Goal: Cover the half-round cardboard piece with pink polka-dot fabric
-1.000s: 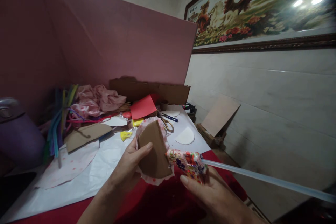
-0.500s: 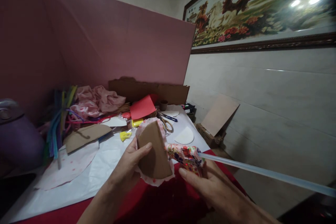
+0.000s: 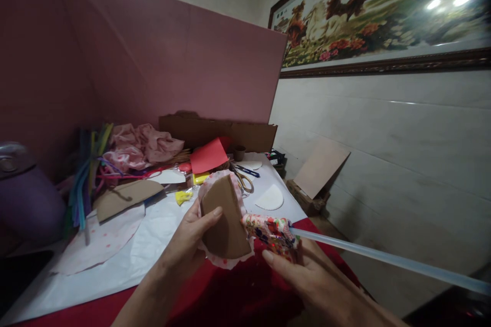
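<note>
My left hand [image 3: 186,243] grips a brown cardboard wedge [image 3: 223,219] laid on pink patterned fabric whose frilled edge shows round it, thumb pressed on the cardboard face. My right hand [image 3: 307,278] holds a glue gun [image 3: 270,231] wrapped in flowery tape, its nozzle touching the right edge of the cardboard. A long translucent glue stick [image 3: 387,259] runs out of the gun's back toward the lower right.
A table with white paper [image 3: 126,250] and red cloth [image 3: 230,296] carries pink crumpled fabric [image 3: 141,145], coloured pipe cleaners [image 3: 86,173], red paper [image 3: 208,156], scissors [image 3: 243,180], a white half-disc [image 3: 269,198] and cardboard pieces. A pink board [image 3: 172,61] stands behind.
The glue gun's nozzle has slid slightly up along the cardboard's right edge; my right hand shifted a little with it. The left hand holds steady.
</note>
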`<act>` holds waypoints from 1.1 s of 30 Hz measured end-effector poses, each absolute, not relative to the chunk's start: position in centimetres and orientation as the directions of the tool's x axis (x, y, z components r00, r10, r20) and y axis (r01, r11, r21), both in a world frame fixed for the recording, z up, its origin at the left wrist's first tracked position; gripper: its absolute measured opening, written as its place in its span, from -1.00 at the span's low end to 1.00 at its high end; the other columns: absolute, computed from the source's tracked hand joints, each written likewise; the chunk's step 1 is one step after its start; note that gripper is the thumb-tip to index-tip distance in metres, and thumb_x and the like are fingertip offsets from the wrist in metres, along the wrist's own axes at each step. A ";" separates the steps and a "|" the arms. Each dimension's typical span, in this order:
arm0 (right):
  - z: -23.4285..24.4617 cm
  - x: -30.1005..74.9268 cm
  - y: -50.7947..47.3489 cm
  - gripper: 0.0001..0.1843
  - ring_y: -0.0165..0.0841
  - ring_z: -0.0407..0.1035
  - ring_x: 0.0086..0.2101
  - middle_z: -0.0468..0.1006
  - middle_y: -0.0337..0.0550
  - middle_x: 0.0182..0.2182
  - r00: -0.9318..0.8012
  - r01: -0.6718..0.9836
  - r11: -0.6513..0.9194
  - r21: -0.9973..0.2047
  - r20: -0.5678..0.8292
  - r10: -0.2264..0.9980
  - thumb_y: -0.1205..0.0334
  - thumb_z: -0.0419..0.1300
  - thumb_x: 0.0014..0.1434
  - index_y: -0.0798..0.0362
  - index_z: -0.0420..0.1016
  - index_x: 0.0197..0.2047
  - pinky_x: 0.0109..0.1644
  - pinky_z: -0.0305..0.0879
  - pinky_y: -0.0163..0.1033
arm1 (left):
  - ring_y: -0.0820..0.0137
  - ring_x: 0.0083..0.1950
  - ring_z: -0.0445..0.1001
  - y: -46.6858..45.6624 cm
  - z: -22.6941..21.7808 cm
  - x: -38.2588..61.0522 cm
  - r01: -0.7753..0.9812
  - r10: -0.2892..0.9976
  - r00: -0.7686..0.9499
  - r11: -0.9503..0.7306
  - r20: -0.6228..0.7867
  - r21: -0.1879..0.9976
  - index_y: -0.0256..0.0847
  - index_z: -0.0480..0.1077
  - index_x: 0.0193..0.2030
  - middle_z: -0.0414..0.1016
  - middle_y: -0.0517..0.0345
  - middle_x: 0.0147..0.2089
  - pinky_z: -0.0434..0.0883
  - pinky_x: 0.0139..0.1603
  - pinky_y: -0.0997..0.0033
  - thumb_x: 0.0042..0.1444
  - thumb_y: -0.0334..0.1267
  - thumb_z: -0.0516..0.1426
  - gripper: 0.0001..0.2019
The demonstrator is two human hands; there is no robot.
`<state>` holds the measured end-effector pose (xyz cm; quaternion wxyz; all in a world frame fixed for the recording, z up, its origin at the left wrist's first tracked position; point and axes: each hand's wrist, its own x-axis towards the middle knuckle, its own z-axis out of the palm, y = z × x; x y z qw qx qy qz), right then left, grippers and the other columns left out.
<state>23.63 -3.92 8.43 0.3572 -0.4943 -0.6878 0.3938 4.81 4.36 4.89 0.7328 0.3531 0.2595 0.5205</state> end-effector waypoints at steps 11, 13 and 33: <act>7.1 24.4 -4.7 -0.64 -0.18 0.40 -0.10 0.56 -0.11 -0.16 -0.191 0.449 0.161 -0.879 0.082 0.978 0.11 0.07 0.25 0.03 0.48 0.04 0.12 0.23 -0.07 | 0.30 -0.26 0.56 4.3 5.0 4.8 -0.574 0.943 0.332 0.205 -0.004 0.793 0.03 0.10 0.29 0.58 0.07 -0.09 0.49 -0.29 0.37 -0.01 -0.35 0.26 -0.27; 7.8 24.2 -4.6 -0.67 -0.23 0.41 -0.18 0.57 -0.15 -0.23 -0.206 0.437 0.172 -0.883 0.088 0.975 0.14 0.04 0.28 0.04 0.51 0.00 0.06 0.28 -0.12 | 0.29 -0.25 0.56 4.4 4.9 4.7 -0.568 0.938 0.346 0.197 0.014 0.799 0.01 0.10 0.29 0.58 0.06 -0.10 0.48 -0.29 0.36 0.01 -0.35 0.25 -0.29; 8.4 23.7 -3.9 -0.73 -0.28 0.37 -0.26 0.54 -0.19 -0.32 -0.228 0.457 0.220 -0.862 0.125 0.966 0.18 0.03 0.27 0.05 0.55 -0.20 0.01 0.27 -0.18 | 0.24 -0.29 0.57 4.1 5.3 4.9 -0.559 0.942 0.334 0.187 0.014 0.808 -0.03 0.11 0.28 0.61 0.06 -0.20 0.48 -0.34 0.34 0.00 -0.34 0.25 -0.30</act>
